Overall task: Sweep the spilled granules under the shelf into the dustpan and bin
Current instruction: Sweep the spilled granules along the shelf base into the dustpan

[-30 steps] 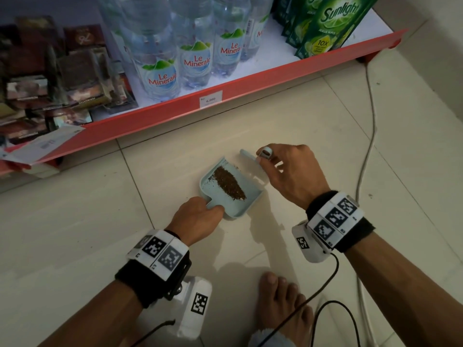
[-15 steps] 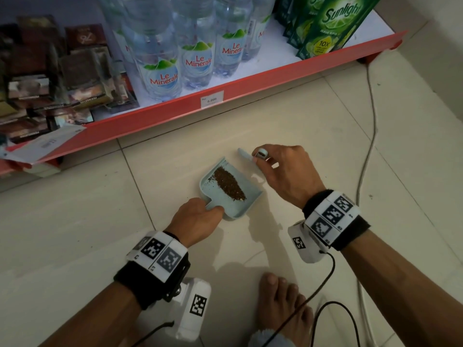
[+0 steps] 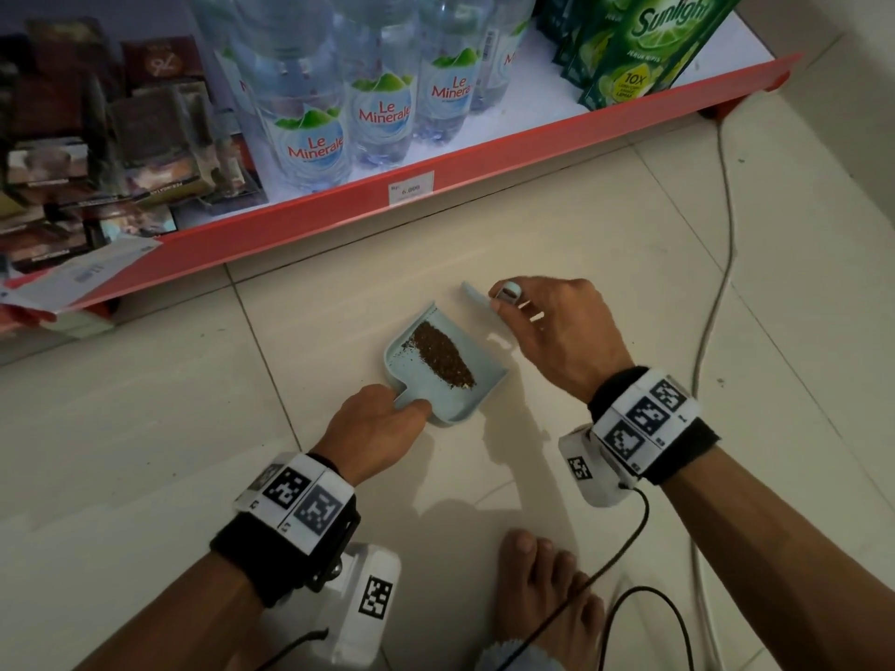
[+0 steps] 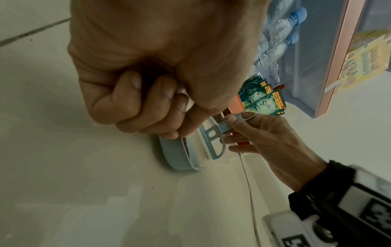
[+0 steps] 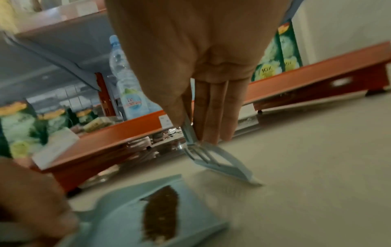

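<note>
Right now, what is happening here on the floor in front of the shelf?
A person crouches on the tiled floor by a red shelf of water bottles. The left hand holds the handle of a small blue dustpan, which rests on the floor with a strip of brown granules inside. The right hand pinches a small blue brush at the pan's open edge. Nothing has gone to a bin yet.

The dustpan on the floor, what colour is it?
Pale blue-green; the dustpan shows best in the head view, with brown granules lying inside it.
</note>
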Demonstrator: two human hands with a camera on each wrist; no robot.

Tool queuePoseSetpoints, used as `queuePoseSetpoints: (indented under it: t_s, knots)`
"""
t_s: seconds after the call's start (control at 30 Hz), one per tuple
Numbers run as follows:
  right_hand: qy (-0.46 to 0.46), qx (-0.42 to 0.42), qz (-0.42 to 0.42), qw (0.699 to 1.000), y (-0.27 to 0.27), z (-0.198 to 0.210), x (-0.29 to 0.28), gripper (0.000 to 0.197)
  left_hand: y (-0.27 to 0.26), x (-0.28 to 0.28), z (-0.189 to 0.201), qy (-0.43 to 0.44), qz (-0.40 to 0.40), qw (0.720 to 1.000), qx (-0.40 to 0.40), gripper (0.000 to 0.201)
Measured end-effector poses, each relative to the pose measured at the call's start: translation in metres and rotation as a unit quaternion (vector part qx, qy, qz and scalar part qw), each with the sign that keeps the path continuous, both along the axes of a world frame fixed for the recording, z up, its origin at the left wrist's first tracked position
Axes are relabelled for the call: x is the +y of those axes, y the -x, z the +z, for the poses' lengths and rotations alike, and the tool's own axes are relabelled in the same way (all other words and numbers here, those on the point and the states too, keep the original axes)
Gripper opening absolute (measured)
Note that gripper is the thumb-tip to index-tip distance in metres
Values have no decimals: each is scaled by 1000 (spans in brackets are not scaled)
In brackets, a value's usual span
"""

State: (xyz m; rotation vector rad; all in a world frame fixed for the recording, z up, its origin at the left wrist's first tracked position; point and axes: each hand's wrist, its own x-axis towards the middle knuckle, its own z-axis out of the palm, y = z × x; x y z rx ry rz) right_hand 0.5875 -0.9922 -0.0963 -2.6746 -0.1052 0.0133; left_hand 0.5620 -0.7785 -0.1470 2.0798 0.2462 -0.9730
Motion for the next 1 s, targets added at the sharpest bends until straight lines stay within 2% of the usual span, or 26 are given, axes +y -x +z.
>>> queuePoseSetpoints:
  t_s: [0.1,0.2,0.33,0.43,0.5,0.6,0.73,0.9,1.0]
  knots:
    - [-80,34,48,995,9,0,12,21,0,2,-1,5,-5,1000,-15,36]
    - [-112,15,43,993,8,8,11,21,3,6,-1,28,-12,999,-35,34]
    - [-84,-67,-16,994,-16,17,-9,21,12,17,1,16,-20,995,-98,38]
    - [-43,-73,-36,996,-41,14,-14,24,22,33,2,11,-9,991,-131,41]
    - [-44,-65,4,997,-55,9,-5,22,32,45,2,17,5,990,-143,42]
    - [-43,-10,115,992,-64,3,21,21,44,62,0,23,33,988,-147,43]
    - [32,43,249,967,-54,3,21,23,58,75,-1,31,44,987,-148,44]
    - [103,60,276,954,-39,19,-23,21,63,85,-5,35,46,987,-150,45]
    - [85,26,248,965,-35,24,-40,22,59,83,-5,42,49,987,-146,44]
